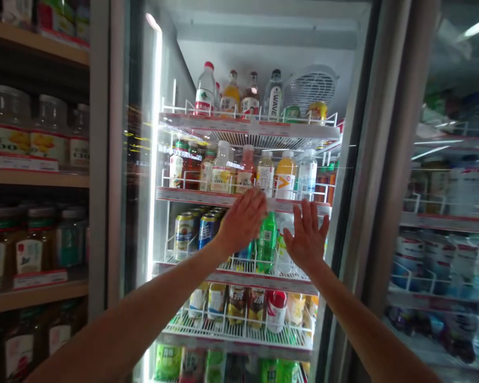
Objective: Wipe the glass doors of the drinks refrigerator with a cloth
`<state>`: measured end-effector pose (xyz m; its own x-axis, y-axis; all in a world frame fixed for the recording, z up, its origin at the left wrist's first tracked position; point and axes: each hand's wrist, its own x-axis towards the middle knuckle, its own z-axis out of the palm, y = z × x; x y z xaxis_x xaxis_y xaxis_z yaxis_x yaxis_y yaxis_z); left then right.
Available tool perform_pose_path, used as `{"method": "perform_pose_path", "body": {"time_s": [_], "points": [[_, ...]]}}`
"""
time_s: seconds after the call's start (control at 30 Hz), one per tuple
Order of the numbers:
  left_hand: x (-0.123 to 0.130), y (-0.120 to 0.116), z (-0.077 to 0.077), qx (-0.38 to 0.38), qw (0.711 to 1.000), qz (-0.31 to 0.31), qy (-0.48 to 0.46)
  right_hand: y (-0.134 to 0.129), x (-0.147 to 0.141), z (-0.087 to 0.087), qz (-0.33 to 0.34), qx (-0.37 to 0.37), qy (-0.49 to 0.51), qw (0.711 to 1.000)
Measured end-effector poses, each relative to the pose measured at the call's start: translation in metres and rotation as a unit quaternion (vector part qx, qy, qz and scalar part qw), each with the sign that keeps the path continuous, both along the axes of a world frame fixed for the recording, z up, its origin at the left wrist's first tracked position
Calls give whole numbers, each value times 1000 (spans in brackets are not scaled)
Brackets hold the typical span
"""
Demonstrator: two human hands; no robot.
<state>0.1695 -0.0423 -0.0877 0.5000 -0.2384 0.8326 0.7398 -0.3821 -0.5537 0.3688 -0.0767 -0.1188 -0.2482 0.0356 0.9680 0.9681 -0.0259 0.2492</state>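
Both arms reach up in front of a lit drinks fridge. My left hand (243, 219) is stretched out flat and slightly blurred, holding nothing I can see. It hides part of the can row and the shelf edge. My right hand (306, 236) is spread, fingers up, with nothing in it. Between the hands stands a green bottle (267, 242) on the middle shelf. Blue cans (207, 230) are left of my left hand. Just above the hands are an orange drink bottle (286, 173) and a pale-labelled bottle (265, 173). Whether either hand touches anything, I cannot tell.
Wire-railed shelves hold more bottles and cans, including a red bottle (277, 310) lower down. A metal door frame (395, 175) rises at the right, with another fridge beyond it. At the left, a wooden shelf (35, 176) carries jars (50, 130). Light reflections cross the fridge front.
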Motion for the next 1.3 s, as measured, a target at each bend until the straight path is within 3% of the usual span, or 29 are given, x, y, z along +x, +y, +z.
{"method": "perform_pose_path", "body": {"time_s": [0.1, 0.27, 0.43, 0.57, 0.6, 0.7, 0.77, 0.9, 0.97, 1.07, 1.1, 1.23, 1.3], "points": [[5, -2, -5, 10, 996, 8, 91, 0, 1, 1, 1, -4, -8, 1000], [12, 1, 9, -8, 998, 0, -66, 0, 1, 1, 9, -6, -10, 1000], [15, 3, 12, 23, 998, -15, 63, 0, 1, 1, 26, -9, -10, 1000], [5, 7, 20, 9, 993, -6, -115, 1, 1, 0, 29, -2, -14, 999], [2, 7, 19, 14, 993, -8, -119, 1, 1, 0, 33, -1, -12, 999], [-3, 7, 13, 44, 999, -11, 16, 2, 1, -1, 45, 0, -9, 999], [-8, 7, 12, 43, 998, 0, 51, 1, 1, -1, 49, -1, -9, 999], [-14, 8, 17, 11, 994, 5, -109, 0, 1, 0, 33, -5, -9, 999], [-15, 8, 15, 19, 998, -3, -66, 0, 1, 0, 17, -4, -12, 1000], [-19, 8, 10, 23, 997, 4, 74, 1, 2, -1, 9, 3, -11, 1000], [-21, 8, 9, 13, 997, 10, 70, 1, 2, -1, 10, 3, -11, 1000], [-27, 7, 12, -40, 995, 13, -94, -5, -1, 0, 16, -3, -4, 1000], [-25, 6, 10, -34, 998, 0, -60, -8, -6, 8, 19, -4, -7, 1000]]}}
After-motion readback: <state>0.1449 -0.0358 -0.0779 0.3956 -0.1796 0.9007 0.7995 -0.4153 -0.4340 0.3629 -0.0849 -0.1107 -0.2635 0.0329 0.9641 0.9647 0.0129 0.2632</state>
